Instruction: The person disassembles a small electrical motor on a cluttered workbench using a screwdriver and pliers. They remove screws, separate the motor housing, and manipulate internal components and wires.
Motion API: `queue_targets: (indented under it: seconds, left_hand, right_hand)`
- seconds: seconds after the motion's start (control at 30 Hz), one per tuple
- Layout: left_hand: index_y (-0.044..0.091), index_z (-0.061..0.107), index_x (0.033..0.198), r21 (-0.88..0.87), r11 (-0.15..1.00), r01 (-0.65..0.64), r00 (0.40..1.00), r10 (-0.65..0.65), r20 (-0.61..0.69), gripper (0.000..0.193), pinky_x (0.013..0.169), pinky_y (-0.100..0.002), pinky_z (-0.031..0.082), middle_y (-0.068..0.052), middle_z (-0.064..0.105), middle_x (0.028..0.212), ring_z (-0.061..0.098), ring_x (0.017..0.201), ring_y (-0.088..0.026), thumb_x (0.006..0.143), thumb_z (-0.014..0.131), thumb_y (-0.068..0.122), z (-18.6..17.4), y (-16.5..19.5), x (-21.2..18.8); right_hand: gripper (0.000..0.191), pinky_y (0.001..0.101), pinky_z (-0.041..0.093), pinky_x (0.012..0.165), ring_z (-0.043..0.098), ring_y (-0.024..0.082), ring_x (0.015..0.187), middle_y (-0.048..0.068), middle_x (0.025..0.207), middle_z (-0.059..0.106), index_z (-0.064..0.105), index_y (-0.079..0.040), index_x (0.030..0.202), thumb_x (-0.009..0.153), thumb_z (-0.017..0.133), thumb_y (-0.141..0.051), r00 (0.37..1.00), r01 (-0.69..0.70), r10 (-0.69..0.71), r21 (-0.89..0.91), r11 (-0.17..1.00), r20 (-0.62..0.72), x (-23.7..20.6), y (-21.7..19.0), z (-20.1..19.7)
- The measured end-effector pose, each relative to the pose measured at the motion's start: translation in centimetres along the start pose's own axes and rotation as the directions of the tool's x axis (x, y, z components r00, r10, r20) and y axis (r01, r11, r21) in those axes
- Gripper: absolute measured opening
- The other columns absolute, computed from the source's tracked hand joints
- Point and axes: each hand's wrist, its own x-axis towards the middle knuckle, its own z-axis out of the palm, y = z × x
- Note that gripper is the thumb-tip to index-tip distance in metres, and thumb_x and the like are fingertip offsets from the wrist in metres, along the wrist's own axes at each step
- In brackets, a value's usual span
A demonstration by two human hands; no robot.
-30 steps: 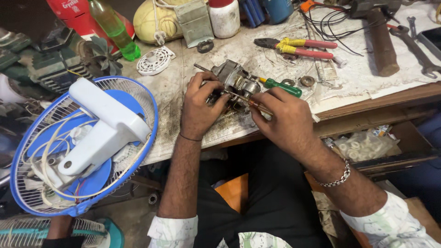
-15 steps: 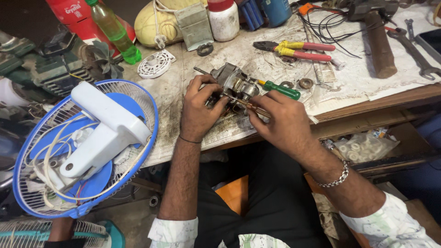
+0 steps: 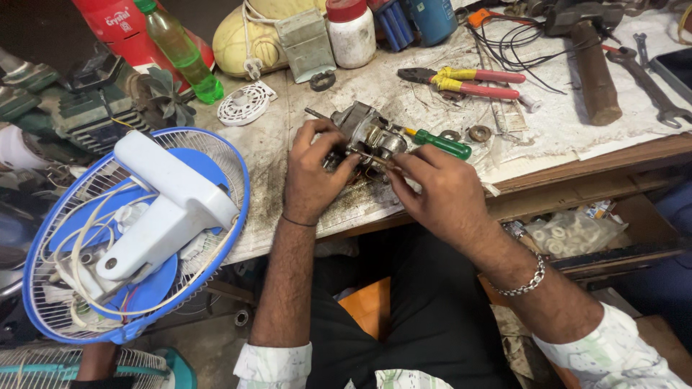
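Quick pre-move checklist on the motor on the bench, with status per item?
1. Left hand steadying the small fan motor: ok.
2. Right hand fingertips at the motor's wiring side: ok.
3. Grip on one particular wire: cannot tell, fingers hide it.
4. Green-handled screwdriver within reach, beside the motor: ok.
5. Pliers lying free on the bench: ok.
6. Motor supported by the workbench: ok.

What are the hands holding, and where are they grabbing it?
Both hold a small fan motor over the table. The left hand grips its left end; the right hand pinches its front right side, beside a green screwdriver.
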Motion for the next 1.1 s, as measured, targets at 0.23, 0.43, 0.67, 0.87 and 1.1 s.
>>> queue_targets:
  seconds: [0.23, 0.43, 0.67, 0.87, 1.1]
  left_hand:
    - [-0.004, 0.067, 0.113, 0.054, 0.995, 0.089, 0.989, -0.081, -0.125, 0.058, 0.090, -0.036, 0.060, -0.018, 0.064, 0.113, 0.069, 0.104, -0.029, 0.066, 0.094, 0.016, 0.4, 0.3, 0.6]
    - [-0.002, 0.069, 0.109, 0.163, 0.970, 0.179, 0.982, -0.167, -0.089, 0.058, 0.084, -0.039, 0.059, -0.016, 0.070, 0.104, 0.072, 0.093, -0.029, 0.066, 0.095, 0.026, 0.3, 0.0, 0.4]
    - [-0.003, 0.069, 0.112, 0.200, 0.972, 0.124, 0.990, -0.109, -0.084, 0.062, 0.080, -0.040, 0.060, -0.016, 0.069, 0.104, 0.072, 0.093, -0.028, 0.068, 0.096, 0.031, 0.5, -0.3, 0.2]
    - [-0.004, 0.069, 0.110, 0.221, 0.970, 0.106, 0.992, -0.088, -0.090, 0.061, 0.076, -0.039, 0.061, -0.016, 0.069, 0.101, 0.072, 0.089, -0.027, 0.068, 0.096, 0.032, 0.7, -0.6, 0.1]
    - [-0.005, 0.070, 0.110, 0.227, 0.971, 0.071, 0.992, -0.044, -0.121, 0.062, 0.075, -0.040, 0.060, -0.016, 0.068, 0.099, 0.071, 0.088, -0.029, 0.068, 0.096, 0.032, 0.6, -0.5, 0.1]
  right_hand:
    - [0.022, 0.0400, 0.055, 0.055, 0.067, 0.026, 0.063, 0.010, 0.079, 0.067, 0.073, -0.001, 0.105, 0.097, 0.077, -0.021, 0.995, -0.084, 0.085, -0.022, 0.996, 0.048, 0.3, -0.4, 0.7]
    - [0.024, 0.0428, 0.056, 0.057, 0.068, 0.028, 0.069, 0.009, 0.081, 0.064, 0.064, -0.004, 0.095, 0.095, 0.076, -0.025, 0.997, -0.063, 0.067, -0.107, 0.992, 0.030, 0.1, -0.5, 0.7]
    - [0.037, 0.0403, 0.056, 0.054, 0.067, 0.028, 0.062, 0.017, 0.089, 0.063, 0.063, 0.003, 0.099, 0.089, 0.076, -0.030, 0.986, -0.109, 0.106, 0.013, 0.994, 0.129, 0.5, 0.1, 0.7]
    - [0.027, 0.0423, 0.055, 0.058, 0.069, 0.027, 0.067, 0.007, 0.080, 0.065, 0.066, -0.008, 0.093, 0.100, 0.076, -0.031, 0.976, -0.125, 0.156, -0.198, 0.972, 0.152, 0.2, 0.3, 1.0]
    - [0.031, 0.0380, 0.055, 0.056, 0.068, 0.025, 0.066, 0.013, 0.084, 0.065, 0.063, 0.000, 0.094, 0.091, 0.074, -0.029, 0.994, -0.087, 0.086, 0.015, 0.996, 0.066, 0.7, 0.5, 0.5]
